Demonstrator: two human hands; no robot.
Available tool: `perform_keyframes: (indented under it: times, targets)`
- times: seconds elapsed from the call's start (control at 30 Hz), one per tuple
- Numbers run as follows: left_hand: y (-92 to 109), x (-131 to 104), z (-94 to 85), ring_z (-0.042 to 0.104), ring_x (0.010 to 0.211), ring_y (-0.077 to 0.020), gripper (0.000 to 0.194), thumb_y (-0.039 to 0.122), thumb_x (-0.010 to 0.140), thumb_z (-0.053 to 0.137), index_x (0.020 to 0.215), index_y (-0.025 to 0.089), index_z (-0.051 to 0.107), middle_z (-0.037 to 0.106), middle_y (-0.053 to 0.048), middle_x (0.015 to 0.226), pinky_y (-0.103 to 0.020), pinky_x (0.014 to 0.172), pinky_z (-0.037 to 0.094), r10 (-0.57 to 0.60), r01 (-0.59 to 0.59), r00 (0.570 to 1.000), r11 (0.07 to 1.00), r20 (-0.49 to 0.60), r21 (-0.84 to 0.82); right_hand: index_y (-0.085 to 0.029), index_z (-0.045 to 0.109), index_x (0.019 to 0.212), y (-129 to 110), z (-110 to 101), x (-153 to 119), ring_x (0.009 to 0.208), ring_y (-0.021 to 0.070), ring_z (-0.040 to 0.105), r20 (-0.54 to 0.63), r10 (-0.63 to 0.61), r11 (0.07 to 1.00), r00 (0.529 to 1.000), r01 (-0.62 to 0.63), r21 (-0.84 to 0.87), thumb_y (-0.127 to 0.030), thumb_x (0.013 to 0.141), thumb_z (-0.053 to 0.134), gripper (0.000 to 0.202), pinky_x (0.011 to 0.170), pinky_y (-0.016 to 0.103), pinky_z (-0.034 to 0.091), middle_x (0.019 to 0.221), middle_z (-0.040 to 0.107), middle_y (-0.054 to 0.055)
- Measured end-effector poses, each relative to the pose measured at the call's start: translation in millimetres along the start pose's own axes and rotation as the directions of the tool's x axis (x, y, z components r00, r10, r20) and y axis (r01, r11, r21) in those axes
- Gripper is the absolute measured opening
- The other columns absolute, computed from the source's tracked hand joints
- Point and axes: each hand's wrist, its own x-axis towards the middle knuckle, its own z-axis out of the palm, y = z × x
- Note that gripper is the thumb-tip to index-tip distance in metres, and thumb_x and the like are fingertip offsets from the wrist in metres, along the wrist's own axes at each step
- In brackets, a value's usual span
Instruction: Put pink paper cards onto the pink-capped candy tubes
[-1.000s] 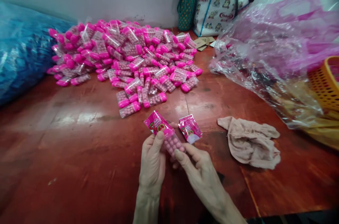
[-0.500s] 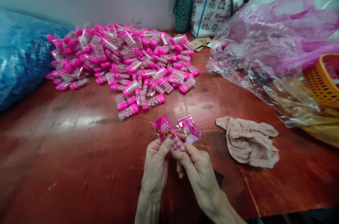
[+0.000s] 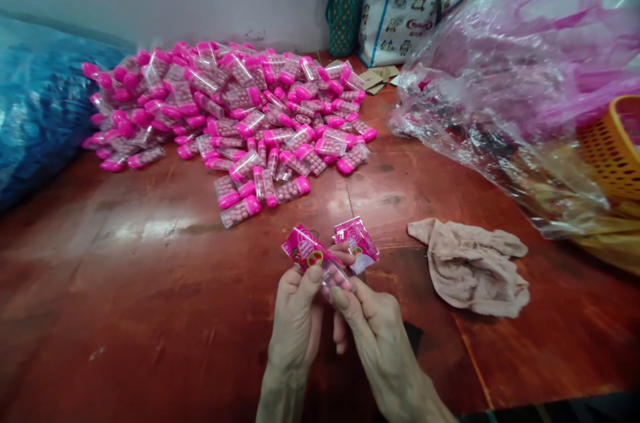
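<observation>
Both hands are closed on one small clear container of pink candy balls (image 3: 333, 282), held tilted above the table. A shiny pink printed sleeve (image 3: 299, 244) covers its upper left part. My left hand (image 3: 296, 316) pinches where sleeve and container meet, its thumb on top. My right hand (image 3: 377, 323) grips the lower right end between thumb and forefinger. Right behind the fingers are a few more pink printed sleeves (image 3: 358, 243); whether fingers touch them I cannot tell. Farther back lies a big heap of candy containers with bright pink caps (image 3: 240, 103).
A crumpled pale cloth (image 3: 475, 270) lies on the red-brown table (image 3: 165, 316) at right. Beyond it are clear and pink plastic bags (image 3: 500, 90) and a yellow basket (image 3: 613, 150). A blue bag (image 3: 40, 103) bulges at left; a white tote (image 3: 405, 16) stands by the wall.
The sleeve and container have tilted slightly more to the left in my hands. Both hands keep their grip, with small shifts of the fingers. The view has shifted slightly.
</observation>
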Motion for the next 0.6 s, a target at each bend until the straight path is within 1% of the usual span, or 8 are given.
perform_keyframes:
  times: [0.1,0.2,0.33,0.47,0.6]
  targets:
    - [-0.6,-0.8,-0.3,0.047,0.027,-0.0063,0.027,0.03,0.083,0.049,0.088,0.011,0.068,0.067,-0.013,0.094,-0.02,0.021,0.036,-0.026,0.025,0.996,1.0,0.08,0.015,-0.017,0.051,0.071,-1.4,1.8,1.3,0.036,0.0087,0.047,-0.026,-0.005,1.0,1.0,0.005,0.001,-0.048,0.089,0.037,0.039,0.038,0.018,0.039,0.044,0.045,-0.005]
    - [-1.9,-1.2,-2.9,0.045,0.026,-0.0042,0.028,0.029,0.085,0.046,0.088,0.011,0.068,0.066,-0.012,0.095,-0.018,0.022,0.034,-0.043,0.041,0.996,0.999,0.078,0.027,-0.017,0.05,0.068,-3.2,2.5,3.1,0.038,0.0091,0.048,-0.001,-0.01,1.0,1.0,0.01,0.008,-0.048,0.089,0.036,0.04,0.039,0.019,0.039,0.044,0.046,-0.004]
    - [-3.5,-0.8,-6.6,0.043,0.026,-0.0036,0.024,0.029,0.083,0.05,0.092,0.012,0.066,0.067,-0.009,0.081,-0.016,0.023,0.033,-0.026,0.024,0.999,0.999,0.034,0.038,-0.017,0.049,0.07,-2.4,3.9,3.4,0.039,0.0089,0.049,-0.018,0.005,1.0,1.0,-0.004,0.008,-0.046,0.09,0.034,0.038,0.039,0.018,0.039,0.047,0.046,-0.004]
    - [-2.9,-1.8,-5.8,0.04,0.025,-0.0053,0.033,0.039,0.079,0.055,0.097,0.014,0.065,0.065,-0.006,0.068,-0.018,0.021,0.032,0.008,-0.008,1.0,1.0,-0.021,0.005,-0.018,0.048,0.071,2.6,9.8,0.6,0.041,0.0092,0.051,-0.017,-0.001,0.999,1.0,0.002,0.049,-0.045,0.091,0.033,0.036,0.041,0.017,0.041,0.048,0.047,-0.004]
    - [-2.3,-2.6,-2.9,0.033,0.026,-0.0014,0.025,0.034,0.078,0.058,0.093,0.015,0.066,0.063,-0.002,0.065,-0.013,0.021,0.025,-0.001,0.007,0.993,0.999,-0.115,0.054,-0.018,0.049,0.074,6.1,18.3,-0.6,0.038,0.0094,0.048,-0.086,-0.016,0.998,0.996,0.021,0.064,-0.043,0.091,0.034,0.034,0.04,0.019,0.04,0.046,0.045,-0.005]
